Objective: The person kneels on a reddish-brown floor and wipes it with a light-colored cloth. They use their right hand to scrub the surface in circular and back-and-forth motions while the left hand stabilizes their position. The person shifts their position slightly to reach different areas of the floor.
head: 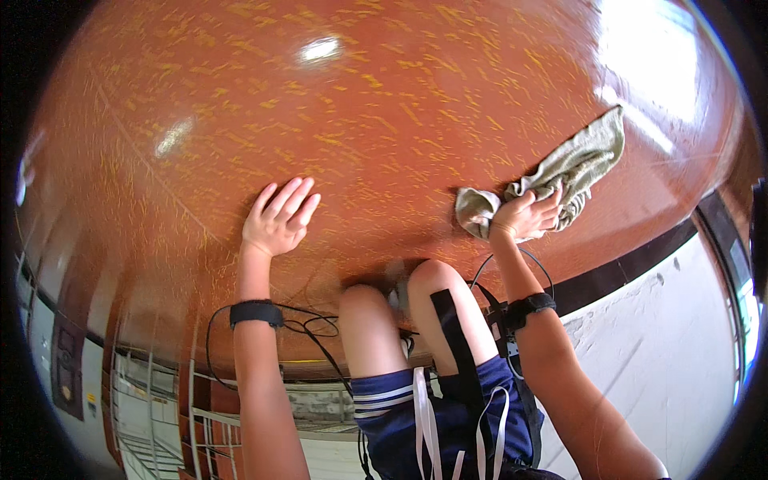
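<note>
A crumpled grey-green cloth [579, 159] lies on the glossy reddish-brown floor [384, 138], which is patterned with yellow flecks. My right hand [527, 216] presses on the cloth, its fingers bent over the bunched folds. One end stretches up and to the right past the hand, and a loose fold sits left of the wrist. Palm down, my left hand [281, 219] rests on the bare floor well left of the cloth. Its fingers are extended and slightly apart, holding nothing.
My bent knees [437, 279] are between my arms. Black cables [312, 327] trail near my left wristband [256, 314]. A white wall [648, 336] with a dark skirting [606, 279] runs along the right. Metal-railed frames [216, 415] stand at lower left.
</note>
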The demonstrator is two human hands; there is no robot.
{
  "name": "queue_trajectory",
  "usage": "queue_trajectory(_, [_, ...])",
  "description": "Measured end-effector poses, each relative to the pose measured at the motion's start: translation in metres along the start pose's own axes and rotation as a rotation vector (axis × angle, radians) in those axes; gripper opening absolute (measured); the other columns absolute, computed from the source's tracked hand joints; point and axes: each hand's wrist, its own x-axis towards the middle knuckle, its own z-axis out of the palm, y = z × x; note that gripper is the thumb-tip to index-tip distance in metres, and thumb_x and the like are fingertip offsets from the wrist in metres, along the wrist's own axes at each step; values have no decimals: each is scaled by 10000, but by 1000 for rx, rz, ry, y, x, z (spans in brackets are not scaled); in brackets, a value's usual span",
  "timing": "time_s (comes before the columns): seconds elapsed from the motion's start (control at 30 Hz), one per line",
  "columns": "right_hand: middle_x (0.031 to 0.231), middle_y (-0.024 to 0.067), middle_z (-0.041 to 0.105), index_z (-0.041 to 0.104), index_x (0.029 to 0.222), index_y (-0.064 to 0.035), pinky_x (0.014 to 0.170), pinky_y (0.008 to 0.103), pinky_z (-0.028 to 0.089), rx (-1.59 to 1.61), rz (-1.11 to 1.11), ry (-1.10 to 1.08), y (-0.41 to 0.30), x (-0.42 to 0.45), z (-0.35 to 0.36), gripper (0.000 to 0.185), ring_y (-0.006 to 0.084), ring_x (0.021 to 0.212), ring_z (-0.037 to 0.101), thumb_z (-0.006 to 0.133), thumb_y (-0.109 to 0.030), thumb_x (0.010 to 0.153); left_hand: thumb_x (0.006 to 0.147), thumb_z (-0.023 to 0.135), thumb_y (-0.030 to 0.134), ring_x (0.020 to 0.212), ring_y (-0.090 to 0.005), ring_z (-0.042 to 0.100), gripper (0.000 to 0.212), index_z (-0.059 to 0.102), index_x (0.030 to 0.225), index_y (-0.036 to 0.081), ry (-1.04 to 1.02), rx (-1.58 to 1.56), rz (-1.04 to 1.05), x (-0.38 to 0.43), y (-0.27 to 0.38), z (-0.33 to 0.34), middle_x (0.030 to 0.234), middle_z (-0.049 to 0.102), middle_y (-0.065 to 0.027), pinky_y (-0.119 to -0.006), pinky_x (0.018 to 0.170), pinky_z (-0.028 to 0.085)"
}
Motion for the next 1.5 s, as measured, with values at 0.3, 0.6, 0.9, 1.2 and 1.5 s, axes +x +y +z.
queue_trajectory(0.3, [1242, 148, 406, 363, 1306, -160, 949, 511, 286, -185, 60, -31, -3, 1, -3, 532, 339, 1128, 366, 377, -344, 806, 862, 414, 214, 1293, -167, 291, 456, 335, 1311, 189, 26, -86, -25, -2, 2, -1, 1406, 314, -14, -382, 1086, 222])
queue_trajectory(0.6, [1360, 71, 362, 327, 1334, -196, 955, 521, 307, -259, 20, -27, 6, 7, 1, 502, 305, 1180, 382, 288, -381, 869, 771, 494, 38, 1154, -326, 405, 404, 448, 1173, 50, 207, -4, -1116, -125, 7, -24, 1245, 406, -156, -461, 950, 349])
queue_trajectory(0.9, [1365, 144, 336, 260, 1376, -138, 925, 554, 341, -70, 78, -337, -70, 31, 21, 580, 381, 1171, 390, 343, -441, 888, 927, 281, 285, 1286, -347, 259, 479, 302, 1359, 79, 362, 149, -1464, -278, 29, 23, 1423, 252, -149, -487, 1008, 189])
queue_trajectory(1.2, [1290, 114, 394, 464, 1251, -244, 958, 592, 189, 231, -1560, 14, -287, -330, -43, 648, 360, 1162, 340, 612, -238, 621, 916, 277, 309, 1284, -288, 297, 465, 410, 1315, 112, 488, 101, -1498, -294, 39, 31, 1399, 332, -105, -445, 1021, 173])
queue_trajectory(1.5, [1398, -54, 319, 375, 1281, -404, 971, 518, 228, 131, -2782, -12, -428, -501, -87, 482, 198, 1241, 307, 499, -410, 815, 837, 407, 235, 1251, -275, 360, 478, 425, 1310, 170, 541, -31, -1503, -295, 42, 40, 1385, 375, -67, -479, 997, 227])
